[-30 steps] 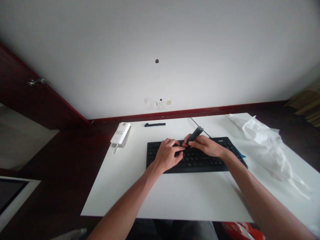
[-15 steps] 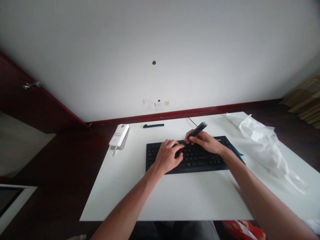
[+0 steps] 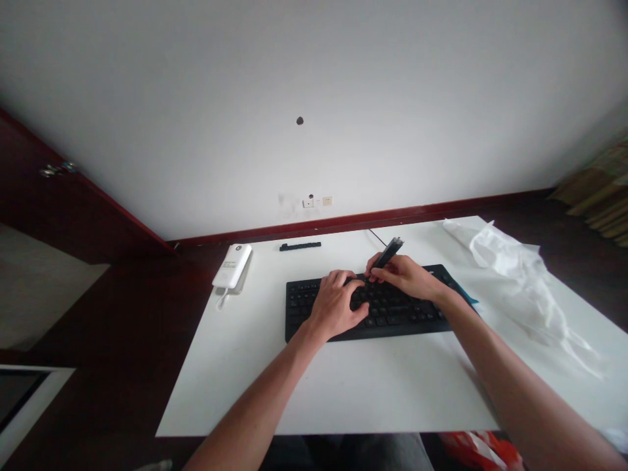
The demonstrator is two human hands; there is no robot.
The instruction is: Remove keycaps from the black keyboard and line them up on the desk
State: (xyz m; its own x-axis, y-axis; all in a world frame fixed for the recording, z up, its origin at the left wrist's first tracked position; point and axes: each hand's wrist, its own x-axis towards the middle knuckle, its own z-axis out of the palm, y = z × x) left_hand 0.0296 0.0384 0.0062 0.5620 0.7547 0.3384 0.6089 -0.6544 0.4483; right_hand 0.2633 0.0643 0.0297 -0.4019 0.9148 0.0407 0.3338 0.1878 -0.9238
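A black keyboard lies on the white table. Over its middle, my left hand rests with the thumb and index finger spread apart, holding nothing. My right hand is closed around a thick, dark, pen-shaped tool, tilted with its upper end toward the back right. The tool's lower end points down at the upper keys, close to my left index fingertip. My fingers hide that tip, so whether it touches a key cannot be made out.
A white power bank with a short loop cable lies at the back left, on a flat grey item. Near the back edge is a narrow black bumpy strip. Crumpled white plastic covers the right side. A thin cable runs behind the keyboard.
My left hand has shifted slightly right, with its thumb further over the keys. The tool in my right hand has tipped a little more upright and moved slightly left.
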